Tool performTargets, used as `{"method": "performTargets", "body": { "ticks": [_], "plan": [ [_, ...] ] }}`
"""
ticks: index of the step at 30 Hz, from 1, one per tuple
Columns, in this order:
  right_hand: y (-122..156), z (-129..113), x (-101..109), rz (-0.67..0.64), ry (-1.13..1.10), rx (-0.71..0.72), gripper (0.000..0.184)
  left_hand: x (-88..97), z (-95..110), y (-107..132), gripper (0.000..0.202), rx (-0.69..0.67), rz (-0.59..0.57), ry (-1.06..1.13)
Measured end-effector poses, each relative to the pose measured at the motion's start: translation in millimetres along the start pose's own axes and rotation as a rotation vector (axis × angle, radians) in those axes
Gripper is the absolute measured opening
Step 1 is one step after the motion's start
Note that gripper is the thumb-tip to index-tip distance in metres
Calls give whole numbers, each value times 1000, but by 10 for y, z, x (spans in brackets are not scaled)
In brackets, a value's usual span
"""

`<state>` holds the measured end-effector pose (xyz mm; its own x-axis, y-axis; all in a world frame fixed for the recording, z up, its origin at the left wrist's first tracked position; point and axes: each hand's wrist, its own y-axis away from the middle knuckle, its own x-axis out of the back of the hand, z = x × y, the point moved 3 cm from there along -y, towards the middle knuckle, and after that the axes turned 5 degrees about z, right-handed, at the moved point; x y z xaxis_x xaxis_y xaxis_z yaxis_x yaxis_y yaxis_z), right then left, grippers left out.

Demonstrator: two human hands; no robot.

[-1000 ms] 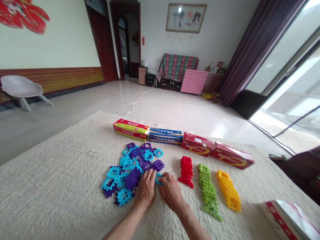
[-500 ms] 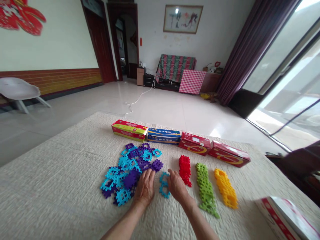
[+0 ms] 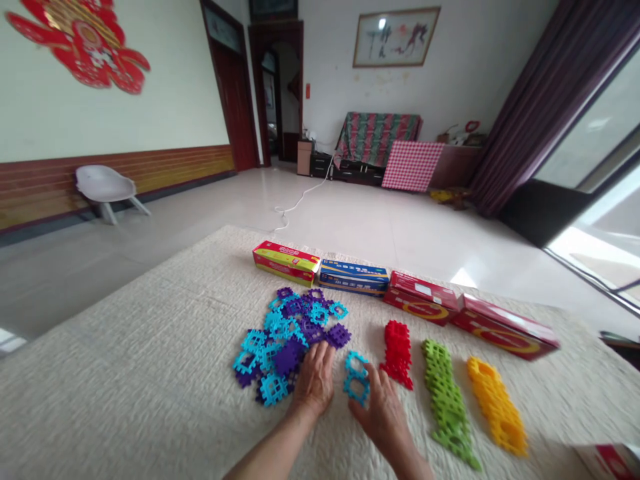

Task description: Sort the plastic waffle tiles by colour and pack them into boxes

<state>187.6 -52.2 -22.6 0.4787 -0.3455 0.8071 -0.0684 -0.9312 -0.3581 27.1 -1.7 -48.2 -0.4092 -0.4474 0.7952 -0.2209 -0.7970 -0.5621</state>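
A heap of blue and purple waffle blocks [image 3: 287, 337] lies on a cream quilted cover [image 3: 125, 393]. My left hand [image 3: 315, 383] rests flat at the heap's right edge, fingers stretched out onto the blocks. Two joined blue blocks [image 3: 356, 377] lie apart from the heap, between my hands. My right hand [image 3: 383, 410] lies flat beside them with its fingertips touching the lower block. To the right lie a red stack [image 3: 398, 343], a green row [image 3: 447, 400] and a yellow row [image 3: 497, 407].
Several boxes stand in a line behind the blocks: a red-yellow one [image 3: 286, 261], a blue one [image 3: 354, 276] and two red ones [image 3: 424, 297] [image 3: 505, 327]. Another box corner [image 3: 613, 461] shows at the lower right. Beyond are tiled floor, a white chair [image 3: 106, 188] and a covered sofa [image 3: 377, 137].
My right hand drew a blue block out of the heap and set it by another to the right. The view has swung left and my right hand has slid down a little.
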Motion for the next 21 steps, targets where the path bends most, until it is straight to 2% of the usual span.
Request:
{"method": "performTargets", "body": {
  "ticks": [4, 11, 16, 21],
  "plan": [
    [12, 44, 3, -14, -37, 38, 52, 49, 18, -36, 46, 12, -39, 18],
    [52, 30, 142, -68, -86, 60, 52, 70, 23, -82, 40, 35, -125, 51],
    [-227, -91, 175, -18, -70, 23, 47, 69, 71, -206, 36, 41, -169, 38],
    [-429, -151, 38, -4, -29, 18, 45, 145, 163, -192, 33, -5, -195, 56]
  ]
}}
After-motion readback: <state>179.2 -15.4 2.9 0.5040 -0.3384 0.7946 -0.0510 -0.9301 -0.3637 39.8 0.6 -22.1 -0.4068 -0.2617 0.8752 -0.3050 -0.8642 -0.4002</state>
